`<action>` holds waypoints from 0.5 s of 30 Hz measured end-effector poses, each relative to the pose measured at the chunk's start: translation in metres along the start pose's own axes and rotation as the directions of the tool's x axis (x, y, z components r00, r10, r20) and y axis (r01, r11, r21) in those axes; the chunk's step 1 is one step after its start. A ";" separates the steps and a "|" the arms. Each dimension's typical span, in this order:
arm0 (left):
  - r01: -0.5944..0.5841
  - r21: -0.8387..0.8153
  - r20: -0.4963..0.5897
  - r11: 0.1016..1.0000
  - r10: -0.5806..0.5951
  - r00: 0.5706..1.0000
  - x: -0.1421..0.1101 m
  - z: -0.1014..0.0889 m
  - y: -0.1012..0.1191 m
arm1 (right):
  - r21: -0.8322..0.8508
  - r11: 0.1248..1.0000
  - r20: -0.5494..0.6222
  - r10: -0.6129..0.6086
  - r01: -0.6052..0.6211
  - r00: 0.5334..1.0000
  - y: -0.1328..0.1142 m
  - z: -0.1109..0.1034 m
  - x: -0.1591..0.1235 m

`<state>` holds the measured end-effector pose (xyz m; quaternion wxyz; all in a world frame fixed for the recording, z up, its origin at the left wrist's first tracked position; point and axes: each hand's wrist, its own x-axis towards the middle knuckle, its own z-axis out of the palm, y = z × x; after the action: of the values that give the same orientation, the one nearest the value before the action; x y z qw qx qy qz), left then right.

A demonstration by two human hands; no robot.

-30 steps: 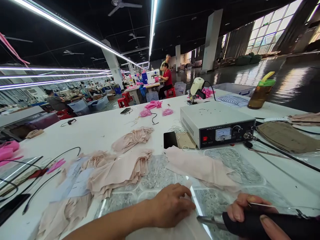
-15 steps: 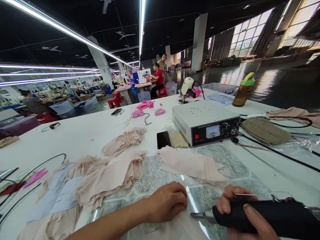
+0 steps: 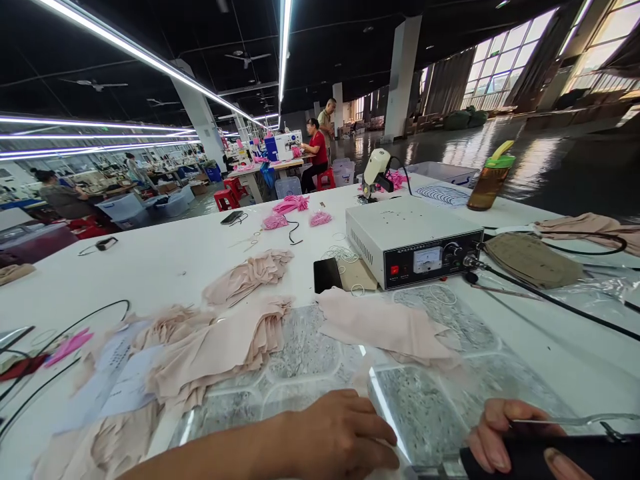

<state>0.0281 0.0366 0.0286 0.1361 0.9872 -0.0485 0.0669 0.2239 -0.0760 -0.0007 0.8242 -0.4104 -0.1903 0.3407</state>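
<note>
My left hand [image 3: 345,437] is low at the front of the table, its fingers bent down over a sheer beige fabric piece [image 3: 363,375] that it mostly covers. My right hand [image 3: 493,437], at the lower right, grips a black handpiece [image 3: 565,457] with a flat metal tip. The tip points left, close to my left fingertips, and its end is cut off by the frame's lower edge. Under both hands lies a clear, stone-patterned mat [image 3: 420,407]. Beyond them rests a beige fabric piece [image 3: 385,327], with a stack of beige pieces [image 3: 225,340] to the left.
A white-topped control box [image 3: 415,233] with a black cable stands behind the mat. Near it are a phone [image 3: 327,275], a cream-coloured machine [image 3: 376,172] and a brown bottle [image 3: 491,183]. Pink bundles [image 3: 291,204] lie farther back. Co-workers sit and stand in the background.
Both hands have moved toward me and to the right. The black handpiece has gone lower with my right hand, and less of the fabric under my left hand shows.
</note>
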 end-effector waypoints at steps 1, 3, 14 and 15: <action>-0.035 0.025 0.022 0.999 0.034 0.999 0.000 0.001 0.002 | -0.007 1.000 0.002 0.001 -0.001 1.000 0.000 0.001 0.001; -0.076 0.076 0.043 0.994 0.073 0.996 -0.001 0.003 0.003 | -0.020 1.000 0.006 0.006 -0.006 1.000 0.002 -0.004 0.005; -0.119 0.154 -0.006 0.981 0.122 0.993 0.002 0.008 0.006 | -0.063 0.988 0.178 0.151 -0.142 0.972 0.019 -0.089 0.056; -0.117 0.160 -0.009 0.980 0.120 0.993 0.001 0.008 0.006 | -0.065 0.986 0.190 0.162 -0.153 0.968 0.021 -0.092 0.057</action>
<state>0.0297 0.0289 0.0224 0.0531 0.9896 -0.1005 0.0879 0.3093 -0.0767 -0.0695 0.7613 -0.4094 -0.2455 0.4388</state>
